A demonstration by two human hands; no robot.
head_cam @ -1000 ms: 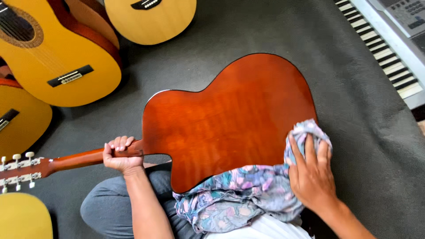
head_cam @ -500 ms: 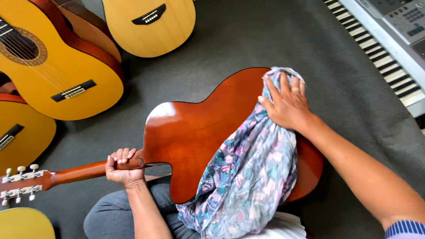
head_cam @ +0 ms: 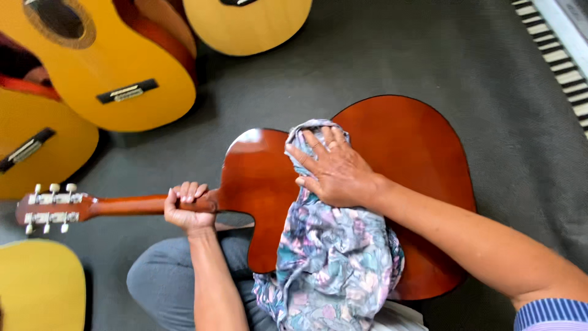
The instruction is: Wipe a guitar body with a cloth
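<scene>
A reddish-brown guitar (head_cam: 416, 153) lies back-up across my lap, its neck pointing left to the headstock (head_cam: 52, 205). My left hand (head_cam: 187, 205) is closed around the neck where it meets the body. My right hand (head_cam: 334, 168) presses flat, fingers spread, on a patterned blue and pink cloth (head_cam: 334, 263) draped over the guitar's back near its waist. The cloth hangs down toward my lap.
Several yellow guitars lie on the grey carpet: one at upper left (head_cam: 104, 67), one at top centre (head_cam: 248, 21), one at the left edge (head_cam: 37, 144), one at lower left (head_cam: 40, 285). A keyboard (head_cam: 560, 55) sits at the upper right.
My right hand has swept the cloth from the guitar's lower bout up to the far edge, then left to the waist. The left hand has kept its grip on the neck.
</scene>
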